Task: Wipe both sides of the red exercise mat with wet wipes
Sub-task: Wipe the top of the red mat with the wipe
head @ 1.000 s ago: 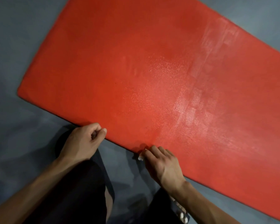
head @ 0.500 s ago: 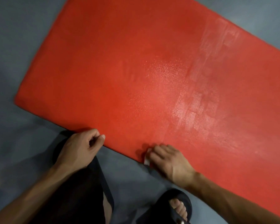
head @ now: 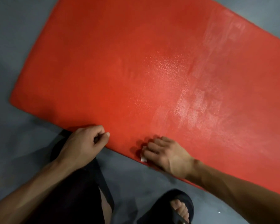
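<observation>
Since a second ago the right hand (head: 166, 155) has slid rightward along the mat's near edge and flattened out, its fingers now pressing a wipe (head: 143, 157) onto the mat (head: 120, 70); only a white corner of the wipe shows at the fingertips. Left hand (head: 85, 143) has hardly shifted: it sits at the same edge, fingers curled, thumb against the forefinger, seemingly pinching the rim, though I cannot tell for sure what it holds.

To wipe well, I judge the right hand should keep the wipe flat under the fingers, run overlapping strokes from the dry left part toward the glossy streaked right part, and let the left hand steady the rim.

Mat lies flat on the grey floor (head: 10, 38).

Count: one mat, one wipe, two hands, one sandalled foot (head: 179, 207).
</observation>
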Tool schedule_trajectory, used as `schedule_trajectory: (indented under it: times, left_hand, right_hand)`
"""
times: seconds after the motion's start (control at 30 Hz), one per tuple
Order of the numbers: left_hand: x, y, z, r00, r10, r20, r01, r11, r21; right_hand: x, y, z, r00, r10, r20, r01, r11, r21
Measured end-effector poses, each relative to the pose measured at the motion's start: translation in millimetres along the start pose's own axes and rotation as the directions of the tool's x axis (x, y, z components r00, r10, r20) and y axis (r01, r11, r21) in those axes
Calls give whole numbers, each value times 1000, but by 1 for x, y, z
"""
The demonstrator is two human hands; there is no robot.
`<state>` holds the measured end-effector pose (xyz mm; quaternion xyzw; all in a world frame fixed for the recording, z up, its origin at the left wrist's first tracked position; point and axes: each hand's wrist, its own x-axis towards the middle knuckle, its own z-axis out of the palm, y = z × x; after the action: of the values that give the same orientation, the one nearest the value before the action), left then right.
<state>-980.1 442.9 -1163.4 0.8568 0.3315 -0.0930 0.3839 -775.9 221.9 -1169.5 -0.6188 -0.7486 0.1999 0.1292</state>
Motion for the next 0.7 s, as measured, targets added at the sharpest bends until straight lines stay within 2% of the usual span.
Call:
schedule_trajectory:
  times: [0.03, 0.1, 0.17, 0.2, 0.27, 0.33, 0.4, 0.47, 0.53, 0.63, 0.67, 0.7]
  left_hand:
    - [2, 1, 1, 1000, 12, 8, -12, 1000, 9]
    - [8, 4, 1, 999, 36, 14, -36, 999, 17]
    - [14, 9, 2, 998, 58, 16, -59, 998, 26]
    - [18, 12, 2, 998, 68, 14, -68, 997, 28]
    - [25, 14, 3, 996, 87, 9, -88, 995, 37]
    - [32, 13, 4, 993, 116, 12, -116, 992, 49]
    - [39, 11, 4, 989, 141, 32, -143, 987, 72]
    - [44, 9, 3, 985, 164, 51, -169, 979, 117]
    - [49, 7, 1, 982, 178, 58, -185, 972, 143]
    - [60, 9, -2, 980, 184, 75, -195, 963, 188]
    - [64, 10, -3, 979, 189, 78, -201, 956, 213]
    - [67, 11, -4, 978, 194, 72, -205, 948, 242]
  right_hand:
    - [4, 12, -5, 1000, 12, -12, -12, 1000, -20]
    - [20, 50, -20, 981, 154, -117, -162, 984, -67]
    - [36, 86, -38, 908, 349, -232, -375, 924, -78]
    - [39, 91, -40, 879, 405, -251, -428, 903, -41]
    - [37, 72, -33, 908, 356, -221, -360, 933, 23]
    - [19, 36, -17, 982, 169, -87, -164, 985, 61]
    - [0, 20, -10, 1000, 23, 11, -23, 999, 41]
    - [1, 49, -21, 1000, 10, -29, -10, 1000, -8]
    - [16, 98, -41, 976, 153, -154, -163, 985, -58]
    - [31, 161, -75, 832, 464, -303, -508, 857, -82]
    - [31, 163, -75, 805, 506, -309, -544, 838, -44]
    - [29, 154, -72, 826, 490, -279, -515, 857, -19]
